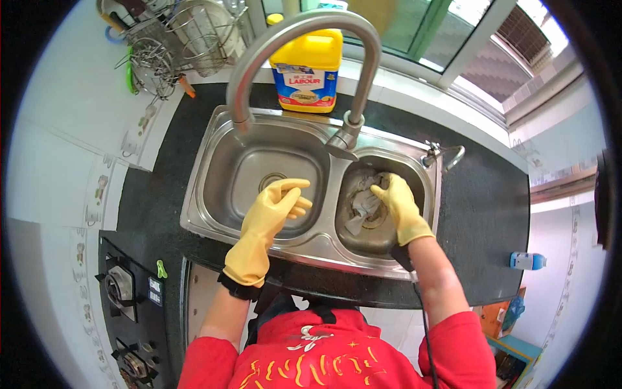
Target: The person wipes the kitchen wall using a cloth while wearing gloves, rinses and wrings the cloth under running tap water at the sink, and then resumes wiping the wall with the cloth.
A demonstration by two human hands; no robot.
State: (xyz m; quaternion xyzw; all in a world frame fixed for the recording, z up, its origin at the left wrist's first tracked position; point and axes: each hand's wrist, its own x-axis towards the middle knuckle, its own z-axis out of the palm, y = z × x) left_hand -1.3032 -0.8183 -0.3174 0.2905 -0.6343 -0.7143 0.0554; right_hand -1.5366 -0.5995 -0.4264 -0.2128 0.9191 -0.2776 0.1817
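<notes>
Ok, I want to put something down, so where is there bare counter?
Widest is the dark counter right of the small basin and small tap. A second patch lies between the large basin and the tiled wall, with the hob and green clip nearer you. Crowded: behind the sink (yellow jug) and inside the small basin (grey cloth, right hand).

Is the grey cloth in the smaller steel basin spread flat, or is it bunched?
Bunched: the grey cloth lies creased and crumpled by the yellow-gloved right hand, leaving part of the smaller steel basin bare.
</notes>
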